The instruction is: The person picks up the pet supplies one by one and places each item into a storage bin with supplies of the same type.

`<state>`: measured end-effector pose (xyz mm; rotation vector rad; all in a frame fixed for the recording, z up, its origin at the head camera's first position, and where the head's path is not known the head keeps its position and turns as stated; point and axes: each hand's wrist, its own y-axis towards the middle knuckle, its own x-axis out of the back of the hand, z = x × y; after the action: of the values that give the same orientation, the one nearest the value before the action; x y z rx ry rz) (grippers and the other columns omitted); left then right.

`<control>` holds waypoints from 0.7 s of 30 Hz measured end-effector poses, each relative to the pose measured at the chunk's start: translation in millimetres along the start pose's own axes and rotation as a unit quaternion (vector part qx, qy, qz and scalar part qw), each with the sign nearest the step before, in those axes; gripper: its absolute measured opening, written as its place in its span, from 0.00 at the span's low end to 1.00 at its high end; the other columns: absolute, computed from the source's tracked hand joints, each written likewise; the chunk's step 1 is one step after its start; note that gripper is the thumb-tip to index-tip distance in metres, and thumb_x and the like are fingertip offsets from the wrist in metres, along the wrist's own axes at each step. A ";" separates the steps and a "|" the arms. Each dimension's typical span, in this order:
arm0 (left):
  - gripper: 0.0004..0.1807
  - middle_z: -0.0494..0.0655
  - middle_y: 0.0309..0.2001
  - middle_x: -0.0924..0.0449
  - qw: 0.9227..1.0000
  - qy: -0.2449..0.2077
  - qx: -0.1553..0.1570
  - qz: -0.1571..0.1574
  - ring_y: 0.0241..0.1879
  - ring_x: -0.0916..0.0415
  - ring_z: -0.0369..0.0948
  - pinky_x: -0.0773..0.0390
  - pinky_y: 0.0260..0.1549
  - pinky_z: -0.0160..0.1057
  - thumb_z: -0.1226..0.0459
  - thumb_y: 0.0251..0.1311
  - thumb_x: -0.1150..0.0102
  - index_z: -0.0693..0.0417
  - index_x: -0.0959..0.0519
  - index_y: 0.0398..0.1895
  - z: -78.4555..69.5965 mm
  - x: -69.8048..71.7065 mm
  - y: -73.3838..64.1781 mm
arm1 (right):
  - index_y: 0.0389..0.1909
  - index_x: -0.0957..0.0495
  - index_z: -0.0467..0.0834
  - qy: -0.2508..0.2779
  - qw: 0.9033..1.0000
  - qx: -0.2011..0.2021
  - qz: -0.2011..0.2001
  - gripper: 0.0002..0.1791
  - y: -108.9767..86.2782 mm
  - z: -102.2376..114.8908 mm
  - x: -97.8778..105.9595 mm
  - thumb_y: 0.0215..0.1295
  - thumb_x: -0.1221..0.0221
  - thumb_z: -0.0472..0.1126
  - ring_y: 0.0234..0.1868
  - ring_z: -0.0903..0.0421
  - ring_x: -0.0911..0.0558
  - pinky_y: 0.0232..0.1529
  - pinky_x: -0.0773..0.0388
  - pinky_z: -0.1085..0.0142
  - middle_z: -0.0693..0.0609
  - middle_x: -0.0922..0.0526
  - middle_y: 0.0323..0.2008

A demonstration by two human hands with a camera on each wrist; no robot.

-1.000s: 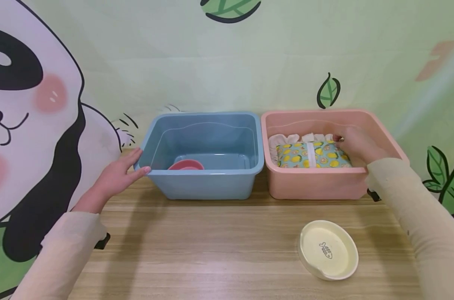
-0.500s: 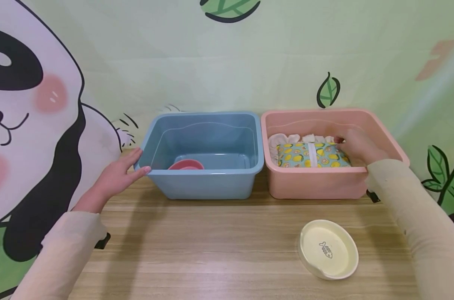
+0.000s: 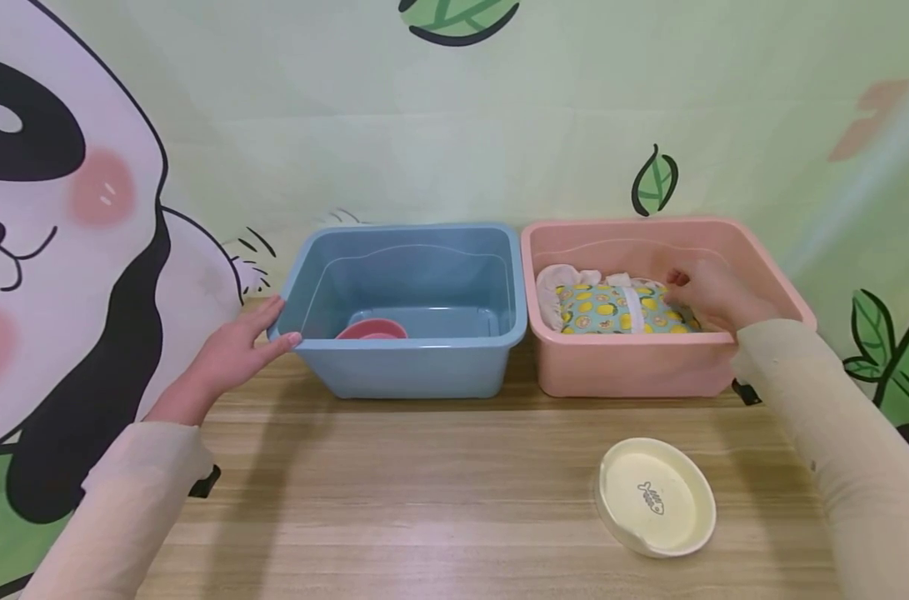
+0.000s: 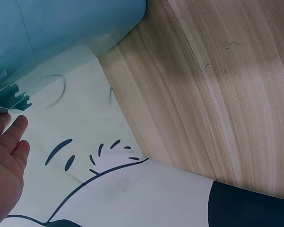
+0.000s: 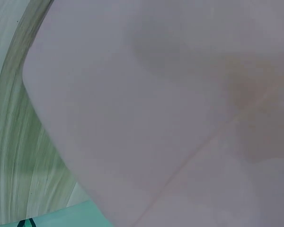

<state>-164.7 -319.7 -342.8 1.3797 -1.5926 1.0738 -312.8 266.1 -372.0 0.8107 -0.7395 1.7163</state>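
Note:
My left hand [image 3: 237, 346] rests on the left end of the blue bin [image 3: 417, 367], thumb on the front corner of its rim. In the left wrist view the fingers [image 4: 12, 135] lie at the rim's underside. My right hand [image 3: 712, 292] reaches into the pink bin [image 3: 634, 367] and pinches the right end of a lemon-print cloth bundle [image 3: 596, 310]. The bundle is light blue with yellow lemons, a white band across it and a pale ruffled edge behind. In the right wrist view the pink bin's wall [image 5: 146, 113] fills most of the picture and hides the hand.
A reddish-pink round dish [image 3: 375, 329] lies inside the blue bin. On the wooden table [image 3: 424, 483], front right, stands a cream dish [image 3: 652, 498] with a fishbone drawing. The bins stand side by side against a printed panda backdrop [image 3: 454, 133].
The bundle's band has shifted slightly right and tilted, and less of the ruffle shows behind it. My right hand stays at its right end. My left hand has not moved.

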 end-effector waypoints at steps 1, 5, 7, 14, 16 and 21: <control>0.45 0.53 0.70 0.60 1.000 0.000 0.000 0.000 0.66 0.57 0.60 0.50 0.54 0.68 0.37 0.55 0.60 0.49 0.59 0.69 -0.3 0.3 -0.1 | 0.36 0.30 0.34 0.001 1.000 0.002 0.001 0.10 -0.5 0.5 0.5 0.55 0.43 0.34 0.40 0.46 0.32 0.42 0.34 0.56 0.40 0.28 0.36; 0.45 0.54 0.70 0.60 1.000 0.001 0.001 0.002 0.66 0.57 0.61 0.50 0.54 0.68 0.36 0.54 0.60 0.49 0.59 0.69 -1.1 0.9 -0.2 | 0.37 0.30 0.34 0.003 1.000 0.012 0.005 0.12 -4.0 2.1 2.0 0.55 0.42 0.35 0.41 0.45 0.32 0.43 0.33 0.55 0.39 0.28 0.38; 0.45 0.54 0.69 0.60 1.000 0.000 0.000 0.003 0.66 0.57 0.61 0.50 0.54 0.68 0.36 0.54 0.60 0.48 0.59 0.69 -1.4 0.7 0.0 | 0.38 0.30 0.34 0.004 1.000 0.021 0.006 0.13 -6.7 2.8 3.2 0.54 0.41 0.36 0.41 0.45 0.31 0.43 0.33 0.56 0.39 0.27 0.38; 0.44 0.55 0.69 0.60 1.000 -0.007 0.000 0.004 0.65 0.57 0.61 0.50 0.53 0.69 0.38 0.55 0.59 0.48 0.60 0.69 -1.1 -0.5 0.2 | 0.37 0.28 0.33 -0.006 0.998 0.062 0.004 0.14 -15.4 4.5 7.6 0.52 0.39 0.37 0.39 0.48 0.29 0.40 0.32 0.58 0.40 0.25 0.36; 0.44 0.55 0.69 0.60 1.000 -0.007 0.000 0.001 0.65 0.57 0.61 0.50 0.53 0.68 0.38 0.55 0.59 0.48 0.59 0.69 -0.9 -0.7 0.3 | 0.36 0.28 0.33 -0.011 0.998 0.066 0.005 0.15 -16.6 5.8 8.7 0.52 0.39 0.38 0.39 0.48 0.29 0.40 0.32 0.57 0.40 0.25 0.36; 0.45 0.54 0.69 0.60 1.000 -0.009 -0.003 -0.003 0.66 0.58 0.60 0.50 0.54 0.68 0.37 0.55 0.59 0.49 0.59 0.69 -0.2 -0.9 0.7 | 0.38 0.29 0.33 -0.025 0.997 0.064 0.016 0.16 -18.0 7.7 10.9 0.54 0.40 0.40 0.41 0.46 0.30 0.44 0.33 0.54 0.38 0.25 0.40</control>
<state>-165.2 -319.2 -343.6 1.3924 -1.6041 1.0543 -296.7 270.6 -357.1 0.9375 -0.6837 1.7920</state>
